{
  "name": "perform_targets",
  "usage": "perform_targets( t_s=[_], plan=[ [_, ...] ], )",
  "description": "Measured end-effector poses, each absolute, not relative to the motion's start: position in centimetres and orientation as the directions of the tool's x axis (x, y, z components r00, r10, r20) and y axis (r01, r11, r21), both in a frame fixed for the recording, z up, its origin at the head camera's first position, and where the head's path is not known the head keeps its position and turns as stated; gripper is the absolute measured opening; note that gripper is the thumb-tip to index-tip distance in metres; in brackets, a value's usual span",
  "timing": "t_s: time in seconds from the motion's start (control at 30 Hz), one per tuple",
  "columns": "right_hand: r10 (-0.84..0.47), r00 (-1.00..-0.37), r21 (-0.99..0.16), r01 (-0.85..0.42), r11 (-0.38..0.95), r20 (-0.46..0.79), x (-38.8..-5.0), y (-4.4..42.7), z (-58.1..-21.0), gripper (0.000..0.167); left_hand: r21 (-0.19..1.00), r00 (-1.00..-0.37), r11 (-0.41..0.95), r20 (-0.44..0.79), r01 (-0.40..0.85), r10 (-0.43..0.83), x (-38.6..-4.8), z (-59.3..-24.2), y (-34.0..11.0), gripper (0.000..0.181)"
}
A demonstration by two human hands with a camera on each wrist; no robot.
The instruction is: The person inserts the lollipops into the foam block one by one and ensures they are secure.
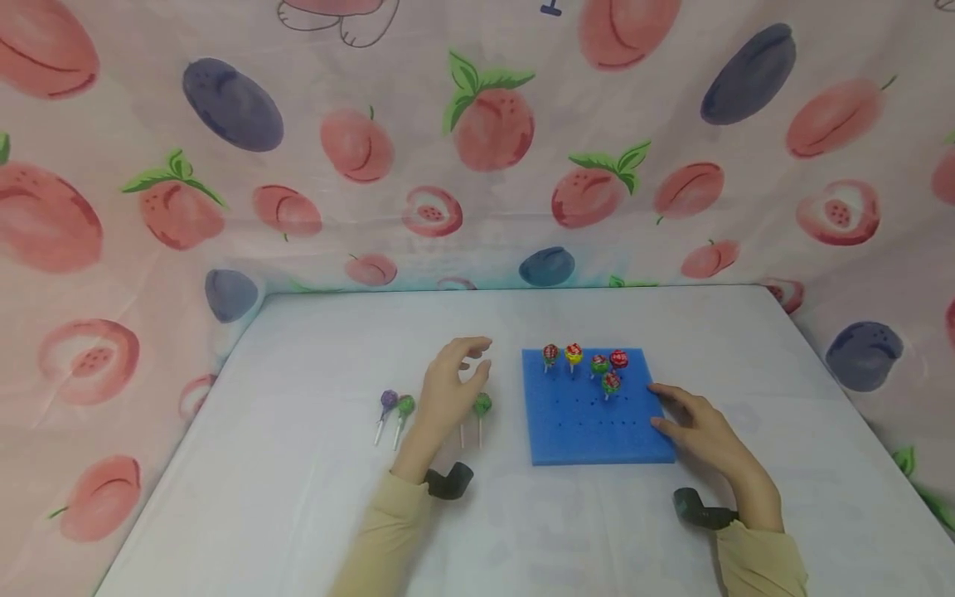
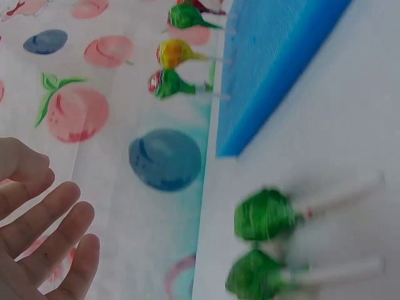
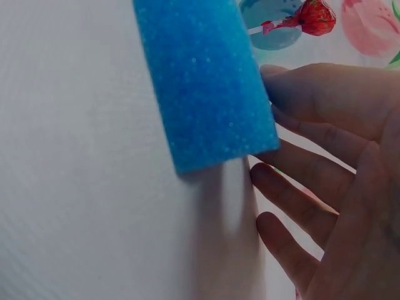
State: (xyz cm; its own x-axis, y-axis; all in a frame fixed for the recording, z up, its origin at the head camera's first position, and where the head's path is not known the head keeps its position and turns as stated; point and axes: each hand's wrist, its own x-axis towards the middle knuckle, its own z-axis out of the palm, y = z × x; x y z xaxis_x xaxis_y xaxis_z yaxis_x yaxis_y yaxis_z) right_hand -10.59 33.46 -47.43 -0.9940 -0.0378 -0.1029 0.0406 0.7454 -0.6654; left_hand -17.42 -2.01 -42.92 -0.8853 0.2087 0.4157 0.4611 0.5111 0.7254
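A blue foam board (image 1: 604, 448) with rows of small holes lies on the table, and several wrapped lollipops (image 1: 574, 355) stand in its far part. My right hand (image 1: 705, 435) rests against the board's right edge, its fingers extended and thumb touching the side. To the left of the board, my left hand (image 1: 448, 394) hovers with loosely bent fingers and holds nothing. Beneath and beside it lie loose lollipops: a purple one (image 1: 389, 400), a green one (image 1: 405, 405) and another green one (image 1: 482, 404). A further stick (image 1: 462, 435) shows, its head hidden by the left hand.
The white table (image 1: 298, 497) reaches back to a fruit-print cloth (image 1: 418, 166) that hangs behind and at both sides. Dark wrist mounts (image 1: 450, 481) sit on both wrists, close above the tabletop.
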Motion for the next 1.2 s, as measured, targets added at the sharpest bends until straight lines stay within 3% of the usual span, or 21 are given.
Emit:
perform_targets(
  t_s=[0.73, 1.2],
  plan=[
    [-0.031, -0.994, -0.669, 0.047, 0.742, -0.105, -10.4, 33.5, -47.5, 0.059, 0.762, -0.943, 0.567, 0.319, 0.314, 0.093, -17.7, -44.6, -11.1, 0.029],
    [-0.027, -0.994, -0.660, 0.053, 0.750, -0.110, -10.5, 33.5, -47.4, 0.059, 0.853, -0.997, 0.518, 0.084, 0.071, 0.000, -17.9, -46.6, -14.4, 0.030]
  ],
)
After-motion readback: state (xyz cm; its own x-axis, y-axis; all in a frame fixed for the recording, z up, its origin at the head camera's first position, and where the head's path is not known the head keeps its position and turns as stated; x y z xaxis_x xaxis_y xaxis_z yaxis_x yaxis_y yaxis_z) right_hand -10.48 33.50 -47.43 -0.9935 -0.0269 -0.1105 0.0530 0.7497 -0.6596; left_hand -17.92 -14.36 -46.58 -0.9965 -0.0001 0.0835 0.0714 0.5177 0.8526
